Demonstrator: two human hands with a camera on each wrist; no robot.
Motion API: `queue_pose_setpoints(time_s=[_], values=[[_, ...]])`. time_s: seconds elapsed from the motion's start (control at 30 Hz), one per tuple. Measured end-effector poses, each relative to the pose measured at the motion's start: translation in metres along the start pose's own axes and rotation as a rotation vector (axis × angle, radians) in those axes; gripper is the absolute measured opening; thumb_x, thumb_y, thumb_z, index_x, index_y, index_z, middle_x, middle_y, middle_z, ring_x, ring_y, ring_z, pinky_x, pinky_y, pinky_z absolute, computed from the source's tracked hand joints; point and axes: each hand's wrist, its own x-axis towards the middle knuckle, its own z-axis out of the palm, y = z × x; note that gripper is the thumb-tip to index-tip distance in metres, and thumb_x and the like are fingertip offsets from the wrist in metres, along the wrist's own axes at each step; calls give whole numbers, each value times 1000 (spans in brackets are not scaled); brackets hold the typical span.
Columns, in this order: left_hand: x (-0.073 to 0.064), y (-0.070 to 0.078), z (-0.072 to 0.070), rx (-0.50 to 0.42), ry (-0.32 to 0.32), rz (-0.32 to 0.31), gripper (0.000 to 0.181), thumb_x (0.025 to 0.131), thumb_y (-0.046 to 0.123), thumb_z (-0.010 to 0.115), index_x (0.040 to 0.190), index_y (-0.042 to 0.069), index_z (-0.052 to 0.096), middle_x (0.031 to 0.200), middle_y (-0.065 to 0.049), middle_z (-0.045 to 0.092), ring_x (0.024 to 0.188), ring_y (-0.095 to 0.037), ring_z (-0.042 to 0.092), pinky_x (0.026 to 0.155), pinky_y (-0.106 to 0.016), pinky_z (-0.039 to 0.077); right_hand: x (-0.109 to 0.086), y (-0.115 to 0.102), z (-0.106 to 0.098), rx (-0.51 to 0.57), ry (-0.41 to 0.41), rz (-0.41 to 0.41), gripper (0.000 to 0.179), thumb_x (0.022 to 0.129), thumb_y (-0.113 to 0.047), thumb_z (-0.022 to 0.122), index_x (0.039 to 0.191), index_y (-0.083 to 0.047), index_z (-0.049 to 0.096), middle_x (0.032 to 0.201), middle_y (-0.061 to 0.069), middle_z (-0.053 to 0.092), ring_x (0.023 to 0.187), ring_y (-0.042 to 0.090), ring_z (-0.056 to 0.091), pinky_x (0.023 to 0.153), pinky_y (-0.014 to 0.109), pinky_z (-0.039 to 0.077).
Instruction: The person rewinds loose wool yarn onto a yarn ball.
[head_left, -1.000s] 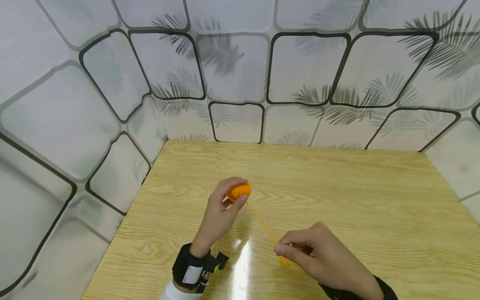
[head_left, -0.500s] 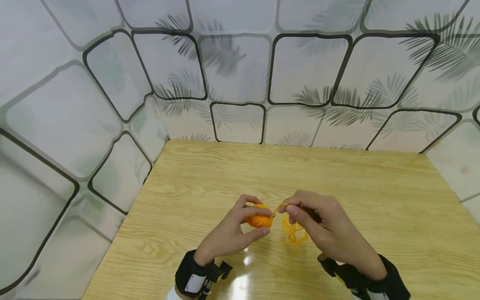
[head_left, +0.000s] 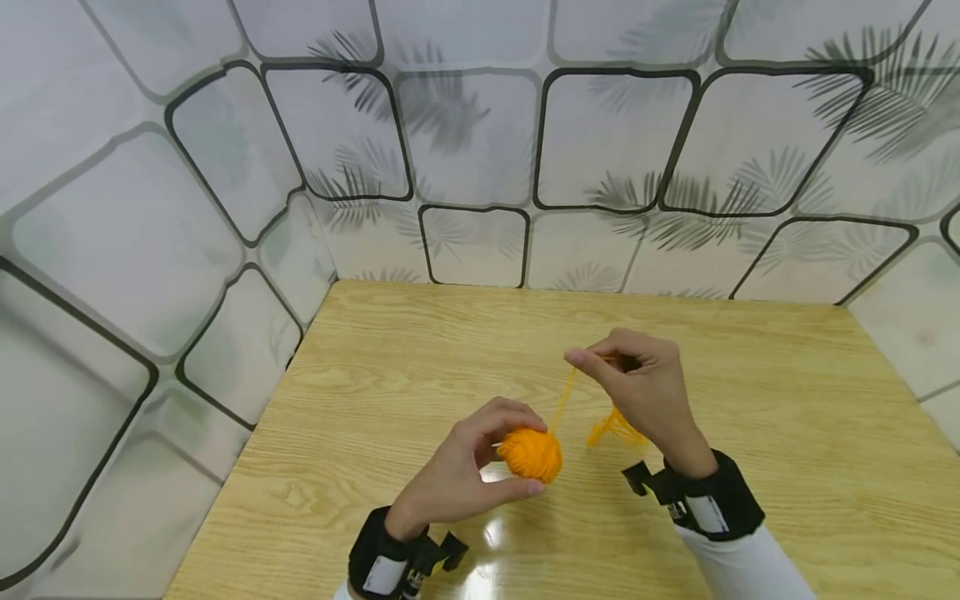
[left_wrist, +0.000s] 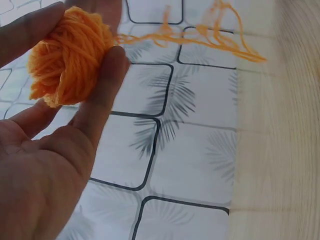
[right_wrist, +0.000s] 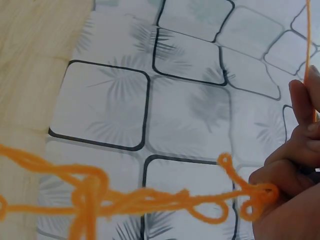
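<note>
The wood-grain surface [head_left: 390,333] spreads beneath your left hand [head_left: 459,471] and right hand [head_left: 645,390]. Your left fingers and thumb hold the orange yarn ball [head_left: 532,456]; right of the ball hangs a loose yarn tangle [head_left: 617,426]. Your right fingers, beyond and right of the ball, pinch its straight strand [head_left: 563,402].

Head view: above, facing forward and down; farthest off; takes in left hand [head_left: 453,475], right hand [head_left: 648,387], table [head_left: 420,350], wall [head_left: 480,125]. Left wrist view: close by left hand and ball [left_wrist: 70,57], facing wall, turned sideways, table at right. Right wrist view: close by right hand, facing wall, turned sideways, table at left. Shared by wrist views: wall, table, yarn [right_wrist: 91,194].
</note>
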Motion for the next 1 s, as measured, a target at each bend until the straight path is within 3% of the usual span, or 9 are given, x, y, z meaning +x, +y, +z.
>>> queue_pose_setpoints(time_s=[0.17,0.37,0.5,0.7,0.87,1.0], values=[[2,4,-4,-182,36,102,46,91,-2,74,131,-10,51,127,-22,54,109,-22,61,91,-38,57,-5,19,11,12,-28,61,14,91,8,71,86,-4,77,56,-2,44,46,10,30,41,28,26],[4,5,-8,-248,159,167,51,92,4,75,130,-18,48,130,-12,58,111,-19,59,92,-29,55,-16,24,25,-46,-87,147,17,98,1,65,88,-8,74,62,-5,49,52,9,35,46,25,33],[5,5,-8,-258,272,140,52,93,7,75,131,-17,48,130,-14,57,111,-19,60,92,-28,55,-26,24,32,-46,-160,194,18,101,-3,61,91,-10,74,63,-5,48,51,8,37,45,24,36],[10,7,-8,-228,476,32,51,96,30,73,127,-6,55,128,-16,58,107,-21,62,89,-29,57,-38,15,45,-72,-293,179,18,104,-8,58,95,-15,72,65,-9,47,50,4,39,44,23,39],[14,8,-7,-300,564,-7,46,98,31,70,123,-3,53,116,-12,61,99,-18,62,83,-28,58,-47,5,53,-97,-369,165,16,104,-9,57,99,-15,71,69,-9,51,54,2,42,48,23,43],[15,7,-7,-332,632,-21,37,100,26,68,120,0,52,112,-11,63,94,-17,63,80,-26,58,-51,-1,55,-134,-410,130,17,102,0,58,104,-11,71,76,-7,58,61,3,48,52,22,47]])
